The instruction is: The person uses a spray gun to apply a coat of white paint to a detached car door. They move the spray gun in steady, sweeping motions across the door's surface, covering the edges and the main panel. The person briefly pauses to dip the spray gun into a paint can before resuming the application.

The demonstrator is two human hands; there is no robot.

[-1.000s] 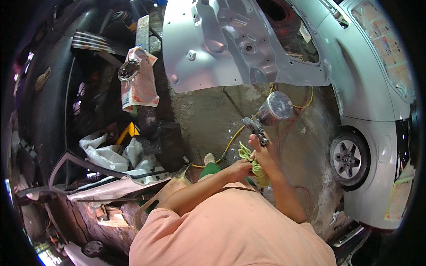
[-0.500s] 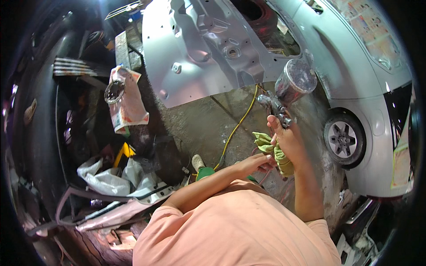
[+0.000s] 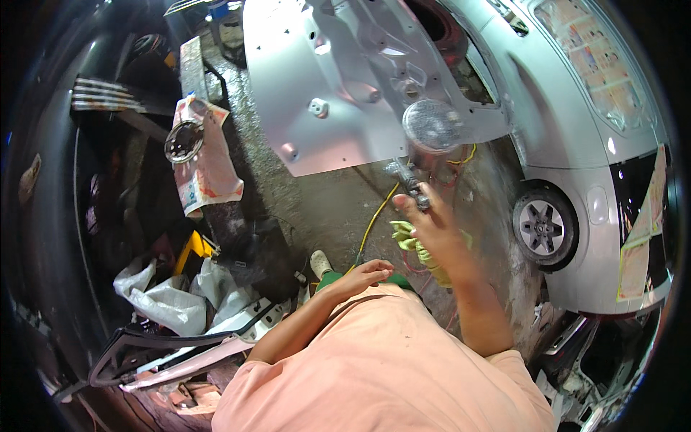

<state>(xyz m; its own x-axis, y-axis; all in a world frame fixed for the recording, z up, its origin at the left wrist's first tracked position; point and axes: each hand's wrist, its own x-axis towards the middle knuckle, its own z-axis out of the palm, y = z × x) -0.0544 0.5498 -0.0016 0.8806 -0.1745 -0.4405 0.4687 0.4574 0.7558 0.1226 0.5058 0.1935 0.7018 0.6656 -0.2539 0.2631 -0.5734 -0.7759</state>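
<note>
Evidently, right hand [image 3: 436,232] gripped spray gun [image 3: 409,183], forearm pointing toward eleven o'clock; green cloth [image 3: 404,237] bunched beside it. Left hand [image 3: 368,273] relaxed, fingers loosely extended, forearm toward two. From right hand: clear cup [image 3: 434,126] at twelve, silver panel [image 3: 353,129] eleven, wheel [image 3: 545,227] three.

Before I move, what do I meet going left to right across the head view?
Row of pale strips, round ring on a paper sheet, light shoe, left hand, right hand holding the spray gun, car wheel, yellowish paper strip.
</note>
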